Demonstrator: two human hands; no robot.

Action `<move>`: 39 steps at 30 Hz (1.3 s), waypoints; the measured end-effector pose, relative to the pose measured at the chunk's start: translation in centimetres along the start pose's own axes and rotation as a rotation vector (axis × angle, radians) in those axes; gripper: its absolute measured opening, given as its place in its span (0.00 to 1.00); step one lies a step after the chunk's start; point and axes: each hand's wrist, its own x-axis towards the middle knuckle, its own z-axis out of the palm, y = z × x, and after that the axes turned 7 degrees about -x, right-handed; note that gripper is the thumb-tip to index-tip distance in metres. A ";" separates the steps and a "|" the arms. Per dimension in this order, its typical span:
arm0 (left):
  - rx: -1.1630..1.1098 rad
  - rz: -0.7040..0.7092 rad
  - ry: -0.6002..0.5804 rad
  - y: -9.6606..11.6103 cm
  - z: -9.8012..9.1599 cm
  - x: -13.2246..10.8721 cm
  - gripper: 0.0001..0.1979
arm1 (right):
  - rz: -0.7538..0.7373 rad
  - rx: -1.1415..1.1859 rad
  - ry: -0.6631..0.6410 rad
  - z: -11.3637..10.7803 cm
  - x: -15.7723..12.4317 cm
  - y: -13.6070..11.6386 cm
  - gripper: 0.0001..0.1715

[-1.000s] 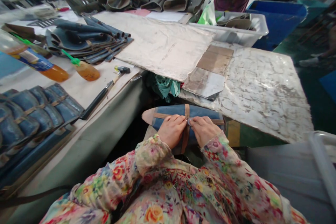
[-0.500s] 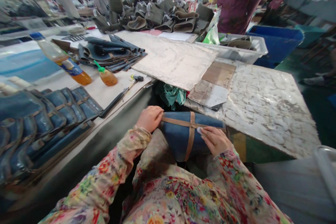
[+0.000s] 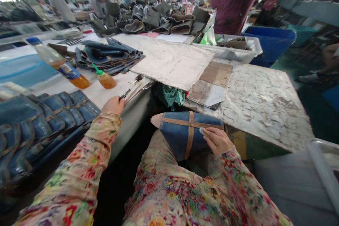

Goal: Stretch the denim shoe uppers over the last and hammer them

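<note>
A blue shoe upper with crossed tan straps lies on my lap. My right hand rests on its right side, fingers closed and pressing down on the strap end. My left hand has reached out to the table edge and is closed round the handle of a small hammer, whose metal head points away from me. Floral sleeves cover both my arms.
A row of blue uppers lies at the left, a stack of blue pieces further back. Two bottles of orange liquid stand near the hammer. A worn white board is at the right, a white tray behind it. A person in purple stands beyond.
My left hand left the upper, reached left to the table and took hold of the hammer. My right hand stayed on the upper.
</note>
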 end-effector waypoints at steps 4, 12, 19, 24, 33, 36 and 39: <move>-0.207 -0.149 -0.420 5.6 -1.7 -3.9 0.19 | 0.027 -0.008 0.014 -0.3 -0.4 0.0 0.17; -0.636 -0.154 -0.887 13.6 -2.0 -11.5 0.19 | -0.009 -0.001 -0.011 -0.2 -0.6 0.2 0.18; -0.376 -0.064 -0.875 13.3 -0.9 -12.2 0.17 | 0.046 0.015 0.029 -0.5 -0.5 -0.7 0.17; -0.377 -0.017 -0.836 13.6 -1.3 -11.6 0.18 | 0.106 0.026 0.073 -0.5 -0.7 -1.5 0.17; -0.413 -0.025 -0.890 15.0 -0.4 -11.9 0.18 | -0.012 -0.072 0.141 -0.2 -1.4 -0.9 0.16; -0.498 -0.040 -0.805 15.2 -0.1 -11.7 0.20 | 0.009 -0.084 0.142 -0.4 -2.0 -0.9 0.17; -0.473 -0.035 -0.880 15.5 0.2 -11.6 0.18 | -0.029 -0.114 0.117 -0.4 -2.7 -1.0 0.20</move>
